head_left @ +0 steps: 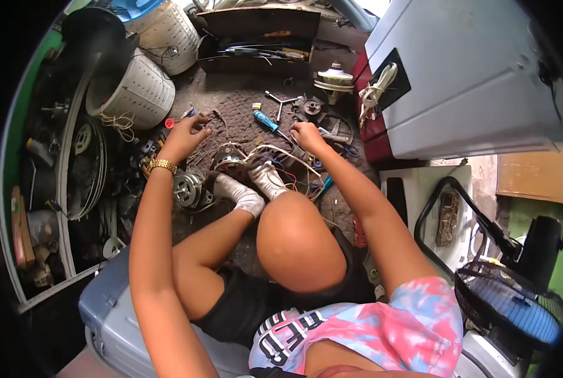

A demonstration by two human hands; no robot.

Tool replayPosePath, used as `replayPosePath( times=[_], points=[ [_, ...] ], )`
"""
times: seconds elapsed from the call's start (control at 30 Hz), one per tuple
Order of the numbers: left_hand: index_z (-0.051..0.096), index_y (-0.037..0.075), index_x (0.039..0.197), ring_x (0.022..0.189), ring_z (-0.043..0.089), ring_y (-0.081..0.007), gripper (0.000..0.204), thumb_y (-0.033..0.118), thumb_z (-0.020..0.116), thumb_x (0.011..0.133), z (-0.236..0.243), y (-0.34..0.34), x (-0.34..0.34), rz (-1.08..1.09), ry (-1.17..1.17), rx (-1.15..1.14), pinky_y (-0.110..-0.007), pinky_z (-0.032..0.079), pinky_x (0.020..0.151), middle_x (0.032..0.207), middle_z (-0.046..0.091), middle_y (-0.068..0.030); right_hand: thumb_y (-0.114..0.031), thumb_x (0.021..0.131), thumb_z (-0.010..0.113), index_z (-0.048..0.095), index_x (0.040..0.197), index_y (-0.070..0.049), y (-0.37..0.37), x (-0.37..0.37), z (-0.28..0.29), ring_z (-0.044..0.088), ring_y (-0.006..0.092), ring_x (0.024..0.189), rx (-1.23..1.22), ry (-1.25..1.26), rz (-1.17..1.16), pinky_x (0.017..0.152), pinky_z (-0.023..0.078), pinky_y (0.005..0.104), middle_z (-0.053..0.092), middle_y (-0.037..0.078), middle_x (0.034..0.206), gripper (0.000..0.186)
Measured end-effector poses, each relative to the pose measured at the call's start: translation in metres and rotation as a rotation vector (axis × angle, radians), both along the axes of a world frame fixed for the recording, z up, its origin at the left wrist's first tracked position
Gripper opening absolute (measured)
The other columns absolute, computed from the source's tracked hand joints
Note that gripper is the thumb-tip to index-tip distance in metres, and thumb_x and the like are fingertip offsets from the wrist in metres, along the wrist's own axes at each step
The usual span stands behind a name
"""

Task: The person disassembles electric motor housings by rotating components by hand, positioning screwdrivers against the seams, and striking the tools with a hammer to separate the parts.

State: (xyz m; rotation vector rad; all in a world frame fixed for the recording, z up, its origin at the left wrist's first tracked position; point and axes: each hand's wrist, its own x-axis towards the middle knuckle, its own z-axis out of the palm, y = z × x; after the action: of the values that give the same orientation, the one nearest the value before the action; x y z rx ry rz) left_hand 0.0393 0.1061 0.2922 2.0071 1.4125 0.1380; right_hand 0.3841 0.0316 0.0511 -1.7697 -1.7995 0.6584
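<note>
My left hand [189, 133] hovers by a red cap [169, 123], its fingers bent and apart. My right hand [305, 134] has curled fingers near the shaft of a blue screwdriver [266, 121]; what they hold, if anything, is hidden. Between my socked feet is an opened motor [230, 157] with red, blue and white wires [284, 170]. A second metal motor [190, 188] lies left of my feet. A T-shaped wrench [279, 104], a round metal part [312, 107] and pliers [335, 135] lie beyond my right hand.
Perforated white drums [133, 88] and a cluttered rack [67, 170] are at left. An open toolbox [256, 47] is at the back. A grey appliance [458, 69], white panel [401, 246] and fan [508, 296] crowd the right. I sit on a grey case [108, 302].
</note>
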Motion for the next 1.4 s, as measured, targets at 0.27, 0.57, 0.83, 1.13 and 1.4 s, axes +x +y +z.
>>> replayPosePath(
  times=[0.27, 0.57, 0.83, 1.13, 1.4],
  points=[
    [0.064, 0.004, 0.134, 0.103, 0.065, -0.0152, 0.043, 0.020, 0.073, 0.096, -0.075, 0.023, 0.000, 0.012, -0.169, -0.178, -0.030, 0.054, 0.089, 0.117, 0.070, -0.0099, -0.018, 0.087, 0.065, 0.075, 0.085, -0.010, 0.062, -0.063, -0.089, 0.076, 0.0288, 0.075, -0.076, -0.606, 0.059, 0.062, 0.059, 0.0435, 0.075, 0.014, 0.082, 0.012],
    [0.030, -0.001, 0.156, 0.119, 0.062, -0.0230, 0.090, 0.030, 0.081, 0.089, -0.112, 0.014, -0.005, 0.344, -0.375, -0.080, -0.034, 0.053, 0.098, 0.141, 0.055, -0.0205, -0.013, 0.093, 0.070, 0.057, 0.105, -0.003, 0.040, -0.107, 0.049, 0.070, 0.0394, 0.077, 0.036, 0.398, 0.160, 0.069, 0.052, 0.0460, 0.071, 0.019, 0.084, 0.020],
    [0.070, 0.004, 0.110, 0.101, 0.067, -0.0118, 0.022, 0.010, 0.078, 0.091, -0.052, -0.005, -0.030, 0.129, -0.728, -0.204, -0.030, 0.053, 0.094, 0.103, 0.072, -0.0017, -0.010, 0.086, 0.078, 0.067, 0.119, -0.004, 0.041, -0.145, 0.100, 0.068, 0.0189, 0.073, 0.042, 0.553, 0.305, 0.068, 0.054, 0.0338, 0.073, 0.015, 0.099, 0.035],
    [0.062, 0.004, 0.095, 0.106, 0.067, -0.0161, 0.016, -0.006, 0.073, 0.087, -0.078, -0.024, -0.045, -0.051, -0.846, -0.080, -0.033, 0.053, 0.098, 0.102, 0.071, -0.0054, -0.026, 0.085, 0.077, 0.061, 0.126, -0.011, -0.001, -0.027, -0.058, 0.056, 0.0417, 0.117, -0.051, -0.337, -0.077, 0.096, 0.050, 0.0520, 0.058, 0.017, 0.127, 0.047],
    [0.061, 0.002, 0.094, 0.103, 0.067, -0.0167, 0.017, -0.009, 0.071, 0.085, -0.072, -0.028, -0.036, -0.119, -0.667, -0.034, -0.034, 0.053, 0.096, 0.101, 0.072, -0.0074, -0.027, 0.085, 0.076, 0.055, 0.133, -0.012, 0.005, -0.018, -0.061, 0.053, 0.0362, 0.125, -0.176, -0.522, -0.129, 0.098, 0.048, 0.0585, 0.057, 0.011, 0.131, 0.053]
  ],
)
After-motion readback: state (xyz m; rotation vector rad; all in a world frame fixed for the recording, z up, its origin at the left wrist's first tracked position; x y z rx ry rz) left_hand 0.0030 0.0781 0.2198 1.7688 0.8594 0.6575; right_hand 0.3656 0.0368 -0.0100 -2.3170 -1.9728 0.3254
